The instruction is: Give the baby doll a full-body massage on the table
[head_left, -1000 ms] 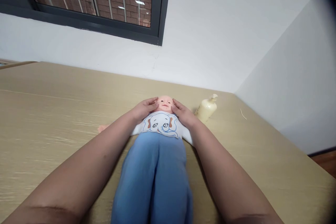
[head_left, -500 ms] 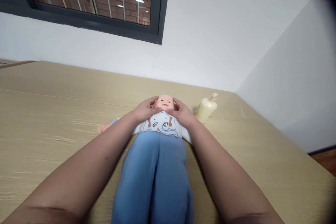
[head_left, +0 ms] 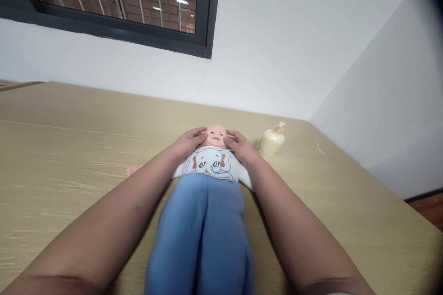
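Note:
A baby doll (head_left: 216, 134) lies on its back on the wooden table (head_left: 86, 147), its head at the far end and its legs towards me. It wears a white top with an elephant face (head_left: 209, 164) and blue trousers (head_left: 199, 226). My left hand (head_left: 188, 143) cups the left side of the doll's head, thumb against the cheek. On the other side my right hand (head_left: 241, 146) holds the head the same way, fingers curved along it. From under my left forearm sticks out one doll hand (head_left: 133, 170); the other is hidden.
A cream pump bottle (head_left: 272, 142) stands right of the doll's head, close to my right hand. Farther right lies a thin pale strip (head_left: 320, 148). Behind the table are a white wall (head_left: 263, 46) and a dark-framed window (head_left: 207, 14).
My thumbs have moved from below the doll's chin up and outwards onto its cheeks. The doll and the bottle stay in place, while the view has shifted slightly.

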Tool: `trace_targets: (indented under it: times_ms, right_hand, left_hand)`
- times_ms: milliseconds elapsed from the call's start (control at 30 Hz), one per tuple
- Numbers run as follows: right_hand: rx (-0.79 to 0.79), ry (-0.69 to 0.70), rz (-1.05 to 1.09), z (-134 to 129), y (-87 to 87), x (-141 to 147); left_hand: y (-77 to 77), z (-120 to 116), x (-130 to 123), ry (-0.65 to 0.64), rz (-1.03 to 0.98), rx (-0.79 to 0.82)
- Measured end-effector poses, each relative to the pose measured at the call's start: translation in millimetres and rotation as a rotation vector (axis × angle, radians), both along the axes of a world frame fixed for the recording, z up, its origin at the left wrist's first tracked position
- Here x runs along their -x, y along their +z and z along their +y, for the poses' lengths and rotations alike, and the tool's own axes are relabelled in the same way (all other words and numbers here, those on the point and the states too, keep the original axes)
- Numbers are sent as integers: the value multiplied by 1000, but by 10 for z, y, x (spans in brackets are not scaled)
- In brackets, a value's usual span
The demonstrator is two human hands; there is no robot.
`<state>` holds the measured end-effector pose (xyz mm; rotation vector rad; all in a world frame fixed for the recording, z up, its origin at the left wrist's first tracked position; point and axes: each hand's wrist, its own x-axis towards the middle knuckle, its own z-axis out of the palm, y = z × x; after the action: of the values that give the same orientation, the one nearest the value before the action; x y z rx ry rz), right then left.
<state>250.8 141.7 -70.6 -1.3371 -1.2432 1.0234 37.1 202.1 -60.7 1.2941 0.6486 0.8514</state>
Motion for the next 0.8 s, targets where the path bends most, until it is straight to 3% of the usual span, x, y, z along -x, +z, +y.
trace_targets:
  times_ms: [167,367,500,667,800]
  right_hand:
    - [-22,14,-84,-71,93,113]
    - [-30,1,-104,-74,107,127]
    - [-41,54,-33,-68,88,79]
    - [-69,118,100,-46,30,8]
    - [-53,53,132,22,-48,-22]
  left_hand:
    - [10,-9,-9,60,264,-192]
    - [38,-29,17,-2,205,-176]
    - [50,-41,41,-24,112,-100]
    - [51,-22,81,-143,-70,85]
    - [65,-16,57,-37,-93,177]
